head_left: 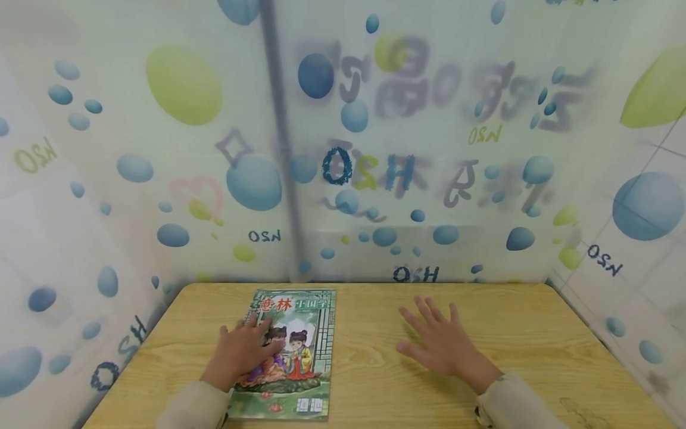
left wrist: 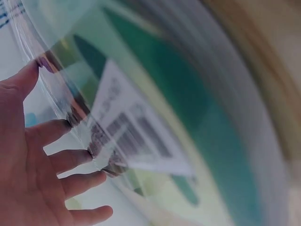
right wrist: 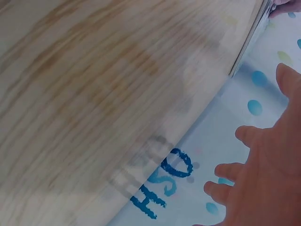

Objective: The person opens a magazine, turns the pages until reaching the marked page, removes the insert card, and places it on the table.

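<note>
A magazine (head_left: 308, 390) with a green illustrated cover and red and white title characters lies flat, left of the middle of the wooden table (head_left: 370, 381). My left hand (head_left: 241, 351) reaches over its left side, fingers spread, with fingertips on the cover picture. In the left wrist view the magazine (left wrist: 197, 94) looms close and blurred, a white barcode label on it, and the left hand's spread fingers (left wrist: 77, 160) meet its surface. My right hand (head_left: 442, 342) is spread over the table to the right of the magazine, fingers apart, holding nothing.
A curtain (head_left: 343, 250) printed with blue and green bubbles and H2O lettering hangs behind the table's far edge. Similar curtain panels close in at the left and right sides. A faint drawn mark (head_left: 581, 411) shows on the table near the front right.
</note>
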Demonstrator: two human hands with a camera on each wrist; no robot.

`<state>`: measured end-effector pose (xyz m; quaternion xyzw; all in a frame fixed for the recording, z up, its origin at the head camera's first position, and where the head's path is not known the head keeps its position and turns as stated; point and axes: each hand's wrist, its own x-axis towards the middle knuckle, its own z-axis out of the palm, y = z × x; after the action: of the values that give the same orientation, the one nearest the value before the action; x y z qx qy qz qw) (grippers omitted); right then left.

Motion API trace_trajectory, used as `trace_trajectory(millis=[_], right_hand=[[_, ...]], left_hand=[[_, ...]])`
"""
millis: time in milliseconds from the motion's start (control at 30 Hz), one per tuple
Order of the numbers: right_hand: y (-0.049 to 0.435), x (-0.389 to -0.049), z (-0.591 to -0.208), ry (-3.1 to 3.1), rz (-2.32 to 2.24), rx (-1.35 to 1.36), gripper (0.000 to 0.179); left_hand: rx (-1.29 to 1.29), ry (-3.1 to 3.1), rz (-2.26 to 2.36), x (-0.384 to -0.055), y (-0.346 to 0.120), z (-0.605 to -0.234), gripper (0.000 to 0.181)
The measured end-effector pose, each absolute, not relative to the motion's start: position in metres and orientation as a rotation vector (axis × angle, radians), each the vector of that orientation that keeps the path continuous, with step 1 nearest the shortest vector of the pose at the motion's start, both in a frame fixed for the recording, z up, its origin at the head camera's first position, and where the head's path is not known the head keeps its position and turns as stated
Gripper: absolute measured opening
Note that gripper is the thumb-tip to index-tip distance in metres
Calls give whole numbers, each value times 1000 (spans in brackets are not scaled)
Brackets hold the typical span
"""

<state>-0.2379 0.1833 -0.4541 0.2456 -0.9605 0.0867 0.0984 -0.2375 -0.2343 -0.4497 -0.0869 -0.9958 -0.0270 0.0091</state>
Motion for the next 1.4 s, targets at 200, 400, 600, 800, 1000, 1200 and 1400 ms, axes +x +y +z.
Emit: trace_trajectory(millis=[200,400,600,800,1000,1200,1400], right_hand=[[174,-237,-454,-2872,267,764,68],[167,-234,-452,-2886,274,790,69],[156,-232,-452,-2928,242,822,72],[146,-228,-454,-2949,266,879,74],[139,-225,-456,-2940,285,976,74],[135,-222,-455,-3006,316,1025,77],[134,-222,-453,-3060,330,1070,80]], left_hand=[[-295,-3080,-51,-240,-219,-451,75],[-316,-3047,4,-244,-206,-454,75],[-326,-3041,17,-245,-192,-455,74],[-365,-3017,40,-246,-177,-455,74],[-400,-2970,94,-246,-162,-454,73],[-404,-2968,192,-247,-149,-454,78],[-406,-2963,292,-247,-137,-457,80]])
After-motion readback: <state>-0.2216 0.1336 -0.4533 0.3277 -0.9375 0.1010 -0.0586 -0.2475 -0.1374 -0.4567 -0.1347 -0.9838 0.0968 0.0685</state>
